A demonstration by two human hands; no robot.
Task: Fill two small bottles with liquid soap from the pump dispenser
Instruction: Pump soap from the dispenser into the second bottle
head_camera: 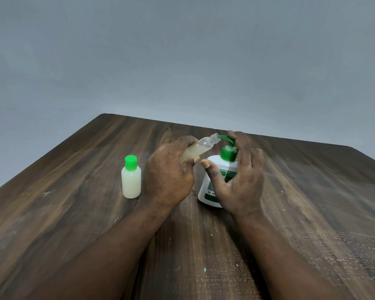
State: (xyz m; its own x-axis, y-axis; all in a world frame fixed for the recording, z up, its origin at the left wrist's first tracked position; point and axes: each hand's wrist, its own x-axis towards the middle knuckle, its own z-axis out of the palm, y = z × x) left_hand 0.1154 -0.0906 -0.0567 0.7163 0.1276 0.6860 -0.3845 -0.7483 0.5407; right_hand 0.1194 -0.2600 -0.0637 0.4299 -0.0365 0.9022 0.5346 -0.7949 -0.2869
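Observation:
My left hand [168, 169] grips a small clear bottle [200, 146], uncapped and tilted, with its mouth right at the green spout of the pump dispenser [217, 167]. Pale soap fills the tilted bottle's lower part. My right hand [239, 172] hovers around the white dispenser with its fingers spread and its index finger on the green pump head. A second small bottle [131, 180], full of whitish soap and closed with a green cap, stands upright to the left of my left hand.
Everything sits on a dark wooden table [204, 245] with worn, scratched patches near the front and right. A plain grey wall rises behind the table's far edge.

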